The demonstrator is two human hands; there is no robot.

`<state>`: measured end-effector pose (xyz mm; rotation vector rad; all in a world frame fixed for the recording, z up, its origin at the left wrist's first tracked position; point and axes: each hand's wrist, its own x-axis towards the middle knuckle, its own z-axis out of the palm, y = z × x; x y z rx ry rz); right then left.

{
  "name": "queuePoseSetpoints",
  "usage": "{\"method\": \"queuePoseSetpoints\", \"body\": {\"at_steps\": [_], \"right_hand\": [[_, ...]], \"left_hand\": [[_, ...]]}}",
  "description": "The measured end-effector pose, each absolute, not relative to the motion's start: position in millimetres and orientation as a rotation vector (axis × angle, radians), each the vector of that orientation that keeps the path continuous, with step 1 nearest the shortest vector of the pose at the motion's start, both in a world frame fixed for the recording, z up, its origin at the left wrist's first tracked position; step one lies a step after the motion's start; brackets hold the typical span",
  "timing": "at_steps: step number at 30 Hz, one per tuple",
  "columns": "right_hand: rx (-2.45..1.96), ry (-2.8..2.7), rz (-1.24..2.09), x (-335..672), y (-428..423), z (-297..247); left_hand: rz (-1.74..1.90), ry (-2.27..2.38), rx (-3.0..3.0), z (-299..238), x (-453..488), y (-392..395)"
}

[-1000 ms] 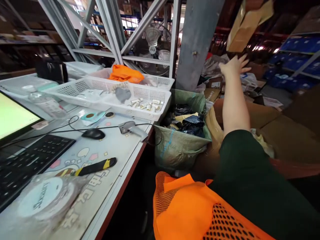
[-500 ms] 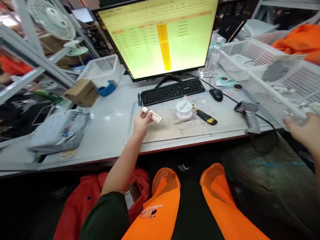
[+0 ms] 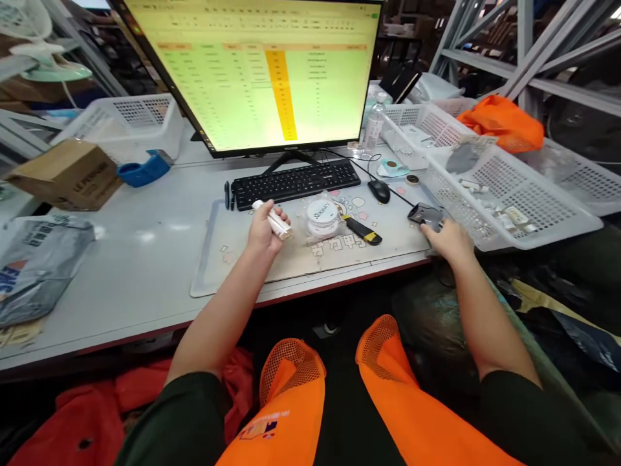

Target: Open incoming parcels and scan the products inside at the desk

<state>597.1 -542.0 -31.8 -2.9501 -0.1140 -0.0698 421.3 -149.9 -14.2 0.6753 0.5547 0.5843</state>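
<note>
My left hand (image 3: pixel 266 230) is closed around a small whitish tube (image 3: pixel 274 222), held above the desk mat in front of the keyboard (image 3: pixel 295 184). At the mat's right end my right hand (image 3: pixel 449 241) is wrapped round the handle of a grey barcode scanner (image 3: pixel 425 215). The scanner's head points left and its handle is mostly hidden by my fingers. Between the hands lie a round white container in clear plastic wrap (image 3: pixel 322 217) and a black-and-yellow utility knife (image 3: pixel 361 230).
A monitor (image 3: pixel 272 77) stands behind the keyboard, with a mouse (image 3: pixel 379 190) to its right. White baskets (image 3: pixel 538 188) with small items line the right side. On the left are a cardboard box (image 3: pixel 68 175), a blue tape dispenser (image 3: pixel 144 168) and a grey plastic parcel (image 3: pixel 41 262).
My right hand has left the basket at the right and taken hold of the barcode scanner. The tube in my left hand is turned differently. The view has swung right.
</note>
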Motion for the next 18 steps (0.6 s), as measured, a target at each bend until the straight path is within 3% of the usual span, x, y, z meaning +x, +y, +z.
{"method": "queuePoseSetpoints", "body": {"at_steps": [4,10,18], "right_hand": [[-2.748,0.059,0.119,637,-557,-50],[-1.774,-0.138,0.31,590,-542,-32],[-1.82,-0.612,0.94,490,-436,-2]], "left_hand": [[0.479,0.481,0.644,-9,447,-142],[0.469,0.42,0.792,-35,447,-140],[0.571,0.235,1.006,-56,442,-148]]}}
